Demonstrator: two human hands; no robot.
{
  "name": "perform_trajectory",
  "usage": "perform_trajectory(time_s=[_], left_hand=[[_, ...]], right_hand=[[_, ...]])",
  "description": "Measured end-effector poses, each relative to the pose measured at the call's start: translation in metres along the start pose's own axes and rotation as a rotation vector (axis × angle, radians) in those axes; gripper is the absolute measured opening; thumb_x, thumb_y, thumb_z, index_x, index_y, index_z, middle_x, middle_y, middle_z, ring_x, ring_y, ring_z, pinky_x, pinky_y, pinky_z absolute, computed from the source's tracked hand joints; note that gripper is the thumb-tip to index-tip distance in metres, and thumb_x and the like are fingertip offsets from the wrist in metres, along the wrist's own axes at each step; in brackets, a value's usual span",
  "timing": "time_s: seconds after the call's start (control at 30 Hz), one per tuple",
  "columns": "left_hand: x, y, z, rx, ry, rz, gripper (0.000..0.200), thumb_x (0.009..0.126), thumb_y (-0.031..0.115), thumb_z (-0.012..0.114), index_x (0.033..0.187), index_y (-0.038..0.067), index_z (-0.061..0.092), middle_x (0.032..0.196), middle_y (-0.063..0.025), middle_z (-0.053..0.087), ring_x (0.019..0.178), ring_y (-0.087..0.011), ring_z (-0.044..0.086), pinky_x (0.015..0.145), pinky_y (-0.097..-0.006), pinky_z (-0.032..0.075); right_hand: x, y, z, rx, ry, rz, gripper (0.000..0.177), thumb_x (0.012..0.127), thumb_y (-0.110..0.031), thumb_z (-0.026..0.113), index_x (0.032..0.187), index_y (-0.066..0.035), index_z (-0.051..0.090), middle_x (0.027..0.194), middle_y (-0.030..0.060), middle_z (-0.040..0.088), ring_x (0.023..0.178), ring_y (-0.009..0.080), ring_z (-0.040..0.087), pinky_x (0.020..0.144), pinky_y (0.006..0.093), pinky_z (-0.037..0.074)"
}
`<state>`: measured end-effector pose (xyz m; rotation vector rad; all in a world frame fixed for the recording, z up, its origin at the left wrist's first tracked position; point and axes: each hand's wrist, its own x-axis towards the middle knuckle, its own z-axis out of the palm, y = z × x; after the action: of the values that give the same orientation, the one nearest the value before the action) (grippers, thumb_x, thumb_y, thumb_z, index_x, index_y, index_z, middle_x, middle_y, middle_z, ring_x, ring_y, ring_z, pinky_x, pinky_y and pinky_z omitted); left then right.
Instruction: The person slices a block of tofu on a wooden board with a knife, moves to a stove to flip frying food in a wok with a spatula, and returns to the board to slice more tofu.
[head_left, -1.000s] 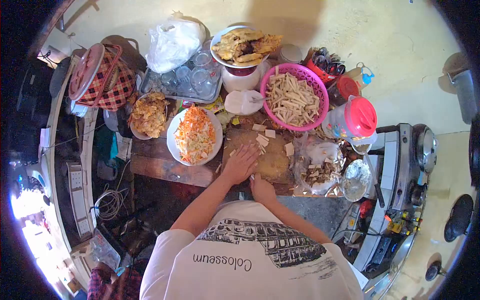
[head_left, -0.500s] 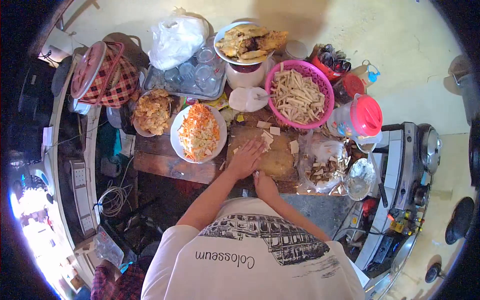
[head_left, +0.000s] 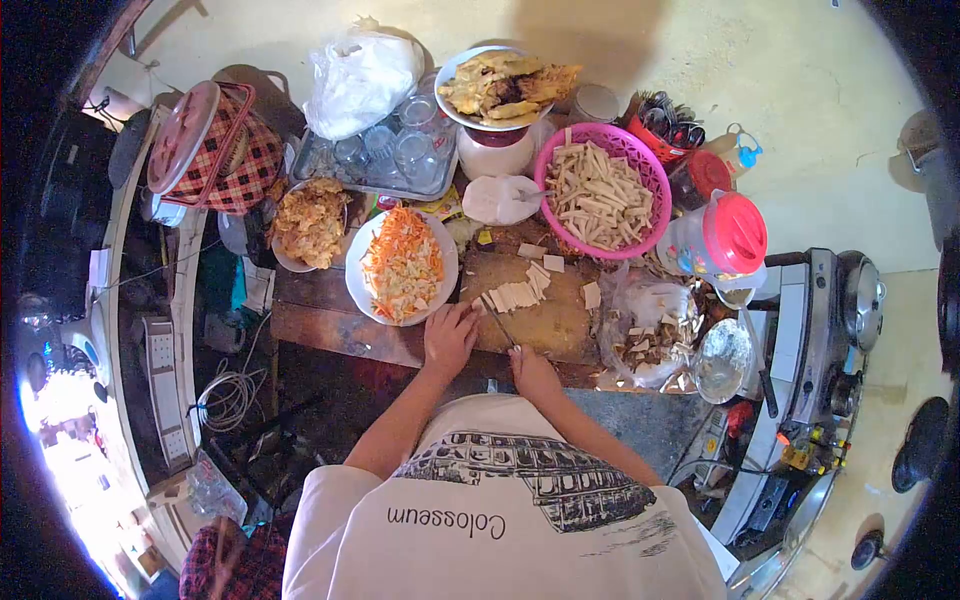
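Observation:
My right hand (head_left: 535,372) is closed round the handle of a knife (head_left: 497,320), whose blade slants up and left over the wooden cutting board (head_left: 560,325). My left hand (head_left: 452,335) lies at the board's left edge, fingers stretched forward, close to the knife tip. Whether its fingertips touch a small pale piece there is too small to tell. Thin pale slices (head_left: 520,293) lie overlapped in a row just beyond the blade. A few loose pieces (head_left: 553,263) rest at the board's far side. Left of the board stands a white plate (head_left: 352,290) heaped with shredded carrot and pale shreds (head_left: 402,262).
Behind the board sits a pink basket (head_left: 662,205) of pale strips. A plastic bag (head_left: 655,300) with scraps and a metal bowl (head_left: 722,360) are at right. Fried food (head_left: 310,222) and a tray of glasses (head_left: 400,185) stand at left. A red-lidded jug (head_left: 735,235) is back right.
My left hand has drawn back and left from atop the pale slices, uncovering them and the knife blade. My right hand has shifted slightly, still holding the knife.

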<state>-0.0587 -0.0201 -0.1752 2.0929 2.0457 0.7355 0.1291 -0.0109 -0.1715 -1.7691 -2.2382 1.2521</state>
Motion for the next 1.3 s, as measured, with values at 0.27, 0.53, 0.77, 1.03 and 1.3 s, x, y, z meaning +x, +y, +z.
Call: perform_trajectory(time_s=[0.27, 0.53, 0.77, 1.03, 1.3], left_hand=[[0.003, 0.000, 0.007, -0.012, 0.069, -0.055, 0.019, 0.074, 0.019, 0.065, 0.090, 0.009, 0.064, 0.099, -0.0022, 0.062, 0.088, -0.0248, 0.054, 0.078, -0.0392, 0.042], [0.004, 0.000, 0.005, -0.011, 0.059, -0.042, 0.019, 0.075, 0.018, 0.064, 0.091, 0.008, 0.063, 0.101, -0.0036, 0.061, 0.089, -0.0243, 0.054, 0.078, -0.0384, 0.041], [0.033, 0.012, -0.001, -0.167, -0.143, 0.120, 0.045, 0.083, 0.021, 0.051, 0.126, 0.007, 0.045, 0.129, -0.0117, 0.045, 0.122, -0.0302, 0.039, 0.102, -0.0415, 0.030], [0.068, 0.020, 0.023, -0.164, -0.400, 0.398, 0.057, 0.087, 0.031, 0.043, 0.137, 0.005, 0.030, 0.141, -0.0124, 0.032, 0.135, -0.0308, 0.018, 0.111, -0.0450, 0.013], [0.068, 0.015, 0.032, -0.111, -0.476, 0.397, 0.059, 0.087, 0.032, 0.040, 0.139, 0.008, 0.027, 0.145, -0.0125, 0.025, 0.135, -0.0332, 0.017, 0.111, -0.0456, 0.010]], right_hand=[[-0.004, -0.001, 0.000, -0.008, -0.003, 0.012, 0.037, 0.092, -0.034, 0.041, 0.092, 0.002, 0.049, 0.073, 0.0299, 0.059, 0.069, 0.0455, 0.059, 0.063, 0.0528, 0.046], [-0.003, -0.003, 0.003, -0.035, -0.021, 0.016, 0.033, 0.092, -0.032, 0.041, 0.093, 0.001, 0.045, 0.072, 0.0294, 0.059, 0.066, 0.0453, 0.059, 0.060, 0.0529, 0.047], [-0.003, -0.004, 0.008, -0.069, -0.039, 0.057, 0.033, 0.092, -0.032, 0.041, 0.097, 0.000, 0.043, 0.072, 0.0273, 0.060, 0.068, 0.0440, 0.060, 0.061, 0.0515, 0.048], [-0.003, -0.013, 0.002, -0.143, -0.097, 0.105, 0.034, 0.093, -0.033, 0.040, 0.097, 0.001, 0.043, 0.069, 0.0255, 0.060, 0.065, 0.0420, 0.061, 0.058, 0.0501, 0.049], [-0.001, -0.006, 0.011, -0.121, -0.066, 0.082, 0.034, 0.093, -0.034, 0.040, 0.095, 0.001, 0.043, 0.068, 0.0244, 0.060, 0.063, 0.0415, 0.061, 0.056, 0.0500, 0.048]])
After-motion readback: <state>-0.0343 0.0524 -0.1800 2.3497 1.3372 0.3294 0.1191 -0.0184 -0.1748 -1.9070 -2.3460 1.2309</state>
